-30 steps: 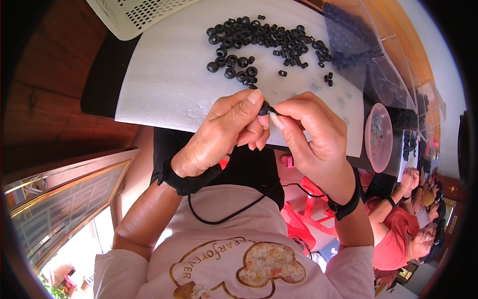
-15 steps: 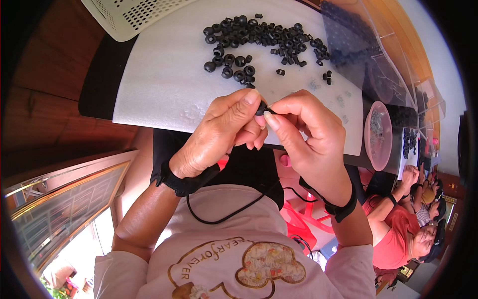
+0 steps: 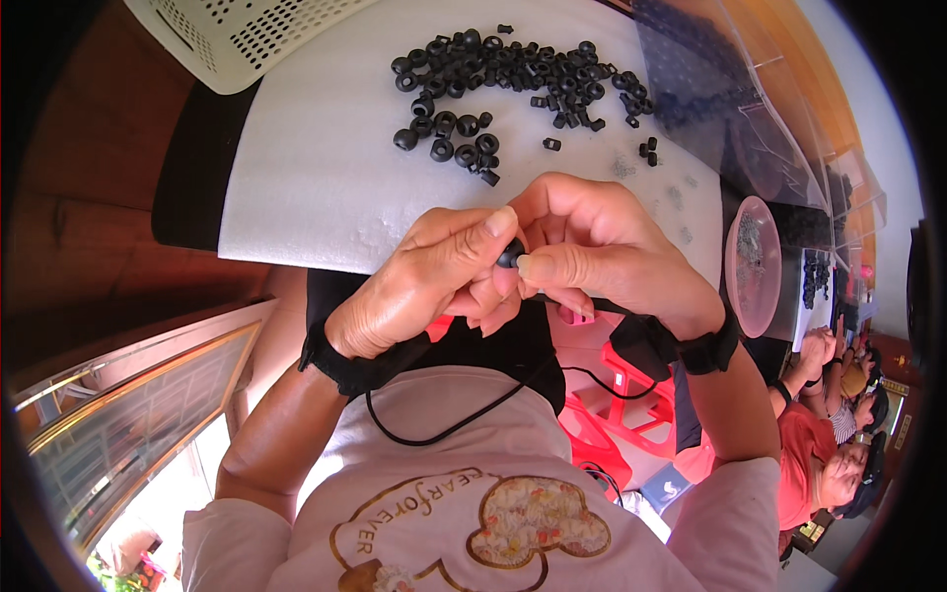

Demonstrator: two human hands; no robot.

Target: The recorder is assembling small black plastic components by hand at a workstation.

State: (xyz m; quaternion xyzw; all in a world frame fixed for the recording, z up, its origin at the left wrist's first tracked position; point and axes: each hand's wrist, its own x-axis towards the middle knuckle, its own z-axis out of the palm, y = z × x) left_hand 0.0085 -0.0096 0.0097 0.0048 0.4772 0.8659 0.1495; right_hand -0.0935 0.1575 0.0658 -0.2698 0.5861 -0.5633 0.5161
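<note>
Just in front of my body, past the near edge of the table, my two hands meet at the fingertips. My left hand pinches a small black ball-shaped part between thumb and fingers. My right hand presses its thumb and curled fingers against the same part from the other side. Much of the part is hidden by the fingers, so whether a second piece sits in it I cannot tell. Beyond the hands, a pile of similar black parts lies on the white foam sheet, some round with holes, others small and cylindrical.
A cream perforated basket stands at the far left. On the right are a clear plastic bin and a pink bowl of tiny metallic pieces. A few small clusters lie on the sheet. Another person sits at the right.
My right hand has turned, its wrist swinging out to the right, and its thumb now lies flatter against the part. The held part sits slightly lower. My left hand has shifted slightly.
</note>
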